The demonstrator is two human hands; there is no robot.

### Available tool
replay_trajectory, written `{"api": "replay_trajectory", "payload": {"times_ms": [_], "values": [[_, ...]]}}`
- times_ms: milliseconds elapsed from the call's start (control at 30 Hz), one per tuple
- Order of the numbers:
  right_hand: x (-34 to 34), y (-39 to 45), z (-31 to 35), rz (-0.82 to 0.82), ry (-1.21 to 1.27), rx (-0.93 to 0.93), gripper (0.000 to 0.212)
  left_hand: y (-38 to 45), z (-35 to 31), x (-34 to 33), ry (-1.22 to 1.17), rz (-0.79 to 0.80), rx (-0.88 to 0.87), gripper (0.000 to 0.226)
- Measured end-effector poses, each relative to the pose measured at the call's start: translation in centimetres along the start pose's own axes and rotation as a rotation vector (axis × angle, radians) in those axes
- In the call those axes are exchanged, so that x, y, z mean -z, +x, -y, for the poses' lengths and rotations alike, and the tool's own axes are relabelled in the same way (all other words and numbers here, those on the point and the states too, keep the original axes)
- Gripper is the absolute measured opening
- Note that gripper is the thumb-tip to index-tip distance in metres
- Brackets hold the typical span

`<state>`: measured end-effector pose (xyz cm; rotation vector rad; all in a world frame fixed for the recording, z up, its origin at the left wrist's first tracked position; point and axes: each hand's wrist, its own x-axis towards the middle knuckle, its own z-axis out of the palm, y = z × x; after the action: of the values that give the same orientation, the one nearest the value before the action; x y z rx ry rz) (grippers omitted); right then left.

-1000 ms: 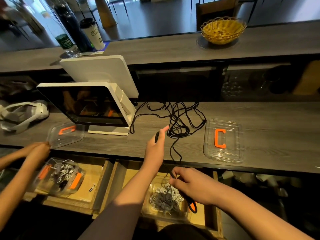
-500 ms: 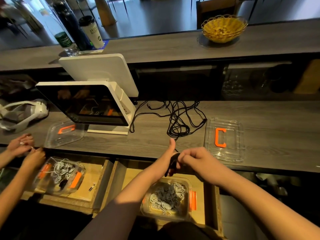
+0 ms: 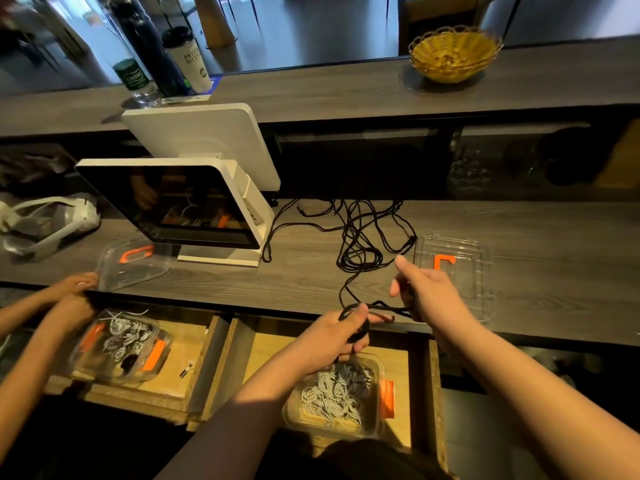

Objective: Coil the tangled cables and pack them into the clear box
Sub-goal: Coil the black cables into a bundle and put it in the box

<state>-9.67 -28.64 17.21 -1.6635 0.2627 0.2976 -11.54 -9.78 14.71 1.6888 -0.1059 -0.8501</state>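
Left hand [image 3: 341, 336] grips my started coil of black cable [image 3: 360, 251] | right hand [image 3: 427, 294] pinches the strand just beside it, drawing slack off the tangle beyond my knuckles for the next loop | clear box [image 3: 375, 422] waits open right below my left hand.

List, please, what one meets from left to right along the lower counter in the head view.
White headset → clear lid → white screen terminal → tangled black cables → right hand → second clear lid.
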Motion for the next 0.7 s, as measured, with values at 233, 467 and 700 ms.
{"api": "replay_trajectory", "payload": {"times_ms": [233,467,700], "values": [[-0.8,-0.4,-0.9,0.08,-0.085,0.06,0.06,0.4,-0.4,0.7,-0.63,-0.256,-0.043,0.056],[-1.3,-0.7,-1.8,0.237,-0.221,0.122,0.046,0.5,-1.5,0.7,-1.025,-0.337,-0.094,0.052],[-2.5,-0.8,-2.8,0.283,-0.383,0.083,0.044,1.4,-2.5,0.0,-1.22,-0.414,-0.137,0.052]]}}
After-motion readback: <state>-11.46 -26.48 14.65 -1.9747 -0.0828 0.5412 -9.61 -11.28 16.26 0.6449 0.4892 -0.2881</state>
